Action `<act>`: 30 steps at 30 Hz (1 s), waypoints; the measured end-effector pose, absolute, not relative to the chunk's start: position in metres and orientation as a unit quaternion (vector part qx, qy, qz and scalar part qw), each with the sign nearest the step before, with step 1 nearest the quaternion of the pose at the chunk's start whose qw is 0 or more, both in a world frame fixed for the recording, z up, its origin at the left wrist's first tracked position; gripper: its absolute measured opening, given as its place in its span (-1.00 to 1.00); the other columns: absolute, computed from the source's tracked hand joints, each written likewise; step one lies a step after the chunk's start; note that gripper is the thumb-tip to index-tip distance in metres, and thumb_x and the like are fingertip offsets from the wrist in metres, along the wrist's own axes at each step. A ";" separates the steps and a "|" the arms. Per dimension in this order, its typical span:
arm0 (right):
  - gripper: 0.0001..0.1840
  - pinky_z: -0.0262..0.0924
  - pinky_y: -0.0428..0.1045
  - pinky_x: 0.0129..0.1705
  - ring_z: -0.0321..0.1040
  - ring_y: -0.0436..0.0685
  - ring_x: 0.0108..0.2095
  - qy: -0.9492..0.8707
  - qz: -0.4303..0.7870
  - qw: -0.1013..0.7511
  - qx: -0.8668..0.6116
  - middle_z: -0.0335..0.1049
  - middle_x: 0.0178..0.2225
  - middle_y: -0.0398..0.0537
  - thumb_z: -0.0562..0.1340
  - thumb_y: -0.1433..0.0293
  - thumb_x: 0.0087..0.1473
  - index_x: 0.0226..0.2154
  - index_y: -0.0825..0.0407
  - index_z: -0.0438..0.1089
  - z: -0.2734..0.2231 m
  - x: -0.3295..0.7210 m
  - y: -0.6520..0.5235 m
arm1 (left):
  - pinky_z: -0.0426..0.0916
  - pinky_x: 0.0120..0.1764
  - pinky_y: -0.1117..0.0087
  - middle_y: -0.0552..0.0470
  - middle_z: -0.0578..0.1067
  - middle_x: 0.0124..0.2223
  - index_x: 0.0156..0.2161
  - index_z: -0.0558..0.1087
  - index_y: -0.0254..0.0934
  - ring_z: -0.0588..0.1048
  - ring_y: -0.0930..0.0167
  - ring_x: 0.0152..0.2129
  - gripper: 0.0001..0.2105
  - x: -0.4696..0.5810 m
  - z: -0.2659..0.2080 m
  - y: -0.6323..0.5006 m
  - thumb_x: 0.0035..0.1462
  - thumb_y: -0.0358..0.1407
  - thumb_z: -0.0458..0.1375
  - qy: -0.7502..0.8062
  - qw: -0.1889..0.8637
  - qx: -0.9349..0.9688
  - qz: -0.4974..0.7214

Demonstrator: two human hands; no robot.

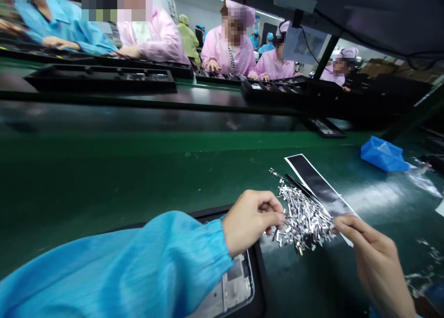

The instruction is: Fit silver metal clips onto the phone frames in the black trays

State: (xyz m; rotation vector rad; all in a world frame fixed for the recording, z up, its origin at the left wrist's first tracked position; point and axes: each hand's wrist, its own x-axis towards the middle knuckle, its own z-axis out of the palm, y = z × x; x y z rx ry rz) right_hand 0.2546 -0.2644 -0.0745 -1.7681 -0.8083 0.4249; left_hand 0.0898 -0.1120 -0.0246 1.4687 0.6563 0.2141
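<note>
A heap of small silvery metal pieces [307, 218] lies on the green bench. At its left edge is my left hand [253, 218], thumb and fingertips pinched together; what they hold, if anything, is too small to name. My right hand [376, 251] pinches at the heap's right edge, and its fingertips also hide whatever may be between them. Below my left sleeve, a metal phone frame [237, 283] rests in a black tray [260, 281], partly covered by the arm. Behind the heap, a black strip with a white border [314, 177] lies at a slant.
A blue plastic bin [383, 154] stands at the right, beside a clear plastic bag [425, 179]. Black trays [100, 80] line the raised shelf beyond the bench [138, 170]. Several co-workers in pink and blue work across from me. A small black tray [326, 127] sits farther back.
</note>
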 end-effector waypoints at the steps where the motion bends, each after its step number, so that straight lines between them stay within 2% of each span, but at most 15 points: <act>1: -0.78 0.01 -0.09 -0.34 0.16 0.07 -0.32 -0.332 0.134 0.517 -0.778 0.26 -0.36 -0.14 0.17 0.21 -0.15 -0.47 0.01 0.30 -0.074 0.262 -0.278 | 0.14 -0.58 0.56 0.14 0.34 -0.63 -0.55 0.27 -0.39 0.24 0.60 -0.73 -0.94 0.086 -0.023 -0.112 -0.12 -0.50 0.06 0.289 0.690 0.656 0.093; 5: -0.68 0.00 -0.09 -0.37 0.17 0.06 -0.38 -0.285 0.020 0.396 -0.873 0.27 -0.44 -0.17 0.12 0.10 -0.16 -0.49 0.01 0.29 -0.075 0.287 -0.323 | 0.15 -0.59 0.55 0.10 0.38 -0.60 -0.50 0.27 -0.36 0.28 0.58 -0.74 -0.93 0.073 -0.018 -0.110 -0.07 -0.38 0.04 0.267 0.675 0.678 0.113; 8: -0.65 -0.04 -0.08 -0.46 0.12 0.02 -0.52 -0.271 0.018 0.349 -0.897 0.21 -0.59 -0.19 0.12 0.06 -0.21 -0.60 0.02 0.26 -0.079 0.296 -0.335 | 0.19 -0.56 0.53 0.10 0.39 -0.61 -0.48 0.28 -0.34 0.32 0.54 -0.70 -0.88 0.068 -0.015 -0.106 -0.09 -0.29 0.05 0.255 0.666 0.686 0.142; 10: -0.65 -0.05 -0.08 -0.48 0.09 0.01 -0.55 -0.273 0.020 0.325 -0.905 0.19 -0.62 -0.19 0.13 0.06 -0.23 -0.63 0.02 0.25 -0.082 0.297 -0.338 | 0.21 -0.55 0.54 0.10 0.39 -0.61 -0.48 0.30 -0.32 0.34 0.53 -0.68 -0.86 0.065 -0.014 -0.105 -0.10 -0.26 0.06 0.249 0.663 0.689 0.149; 15: -0.66 0.01 -0.06 -0.30 0.19 0.07 -0.37 -0.286 0.009 0.321 -0.903 0.29 -0.43 -0.15 0.11 0.07 -0.19 -0.46 -0.02 0.32 -0.081 0.294 -0.342 | 0.20 -0.58 0.56 0.12 0.39 -0.62 -0.46 0.33 -0.30 0.35 0.52 -0.69 -0.85 0.055 -0.016 -0.104 -0.10 -0.23 0.07 0.247 0.653 0.707 0.113; 17: -0.67 0.01 -0.06 -0.32 0.18 0.06 -0.42 -0.279 -0.007 0.325 -0.904 0.28 -0.49 -0.15 0.09 0.07 -0.15 -0.47 -0.02 0.31 -0.077 0.287 -0.341 | 0.20 -0.59 0.55 0.11 0.39 -0.62 -0.44 0.33 -0.30 0.35 0.51 -0.68 -0.85 0.052 -0.017 -0.105 -0.09 -0.23 0.06 0.257 0.651 0.709 0.091; 20: -0.68 0.01 -0.09 -0.37 0.17 0.02 -0.49 -0.299 -0.015 0.340 -0.891 0.25 -0.55 -0.18 0.10 0.07 -0.14 -0.52 -0.02 0.30 -0.071 0.266 -0.327 | 0.19 -0.57 0.55 0.09 0.40 -0.62 -0.46 0.32 -0.35 0.38 0.50 -0.66 -0.92 0.054 -0.014 -0.111 -0.09 -0.36 0.06 0.289 0.659 0.692 0.058; 22: -0.70 0.04 -0.12 -0.38 0.20 0.01 -0.45 -0.349 0.025 0.359 -0.865 0.27 -0.50 -0.18 0.12 0.09 -0.14 -0.52 -0.02 0.30 -0.067 0.244 -0.310 | 0.19 -0.57 0.57 0.09 0.39 -0.61 -0.50 0.31 -0.39 0.38 0.52 -0.67 -0.98 0.057 -0.012 -0.115 -0.10 -0.47 0.05 0.315 0.678 0.663 0.046; 24: -0.73 0.07 -0.14 -0.38 0.23 0.02 -0.41 -0.421 0.131 0.383 -0.812 0.29 -0.47 -0.16 0.10 0.13 -0.10 -0.52 -0.01 0.31 -0.063 0.220 -0.289 | 0.16 -0.59 0.58 0.10 0.39 -0.61 -0.51 0.29 -0.41 0.36 0.55 -0.71 -0.96 0.060 -0.010 -0.118 -0.10 -0.53 0.04 0.336 0.696 0.632 0.048; 27: -0.71 0.09 -0.14 -0.35 0.24 0.02 -0.38 -0.487 0.315 0.411 -0.703 0.30 -0.47 -0.14 0.04 0.19 -0.01 -0.53 0.00 0.33 -0.059 0.187 -0.259 | 0.13 -0.63 0.59 0.10 0.38 -0.62 -0.52 0.27 -0.42 0.31 0.59 -0.76 -0.93 0.060 -0.011 -0.120 -0.09 -0.56 0.04 0.350 0.709 0.608 0.071; 30: -0.72 0.09 -0.12 -0.33 0.24 0.02 -0.38 -0.484 0.415 0.425 -0.643 0.31 -0.46 -0.13 0.05 0.19 -0.02 -0.50 0.01 0.34 -0.058 0.165 -0.237 | 0.13 -0.64 0.57 0.10 0.37 -0.62 -0.53 0.27 -0.42 0.26 0.61 -0.78 -0.91 0.055 -0.012 -0.120 -0.10 -0.58 0.04 0.355 0.708 0.602 0.101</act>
